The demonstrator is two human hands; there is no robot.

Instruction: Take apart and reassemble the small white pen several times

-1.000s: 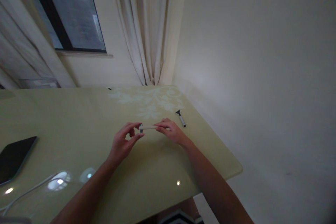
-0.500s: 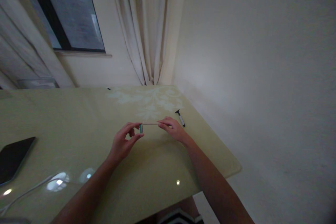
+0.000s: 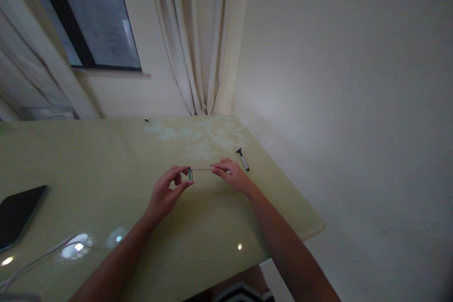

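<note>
Stick (image 3: pixel 202 168) is now shifted up the cartridge (image 3: pixel 190 175), pinched by right fingers (image 3: pixel 220 173); cartridge's gripped by left fingers (image 3: pixel 183 186) and could get popped loose if overpressed.

Razor (image 3: pixel 243 160) on table (image 3: pixel 212 231), just beyond right hand (image 3: pixel 230 174); tablet (image 3: pixel 21 214) far left; curtain (image 3: pixel 200 33) behind.

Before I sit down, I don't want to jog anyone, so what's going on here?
Someone is working over a pale table. The left hand pinches a small greenish piece between its fingers. The right hand holds a thin pale stick, its tip by the top of that piece; whether they touch is unclear. A razor lies just beyond the right hand, a dark flat device off to the left.
</note>
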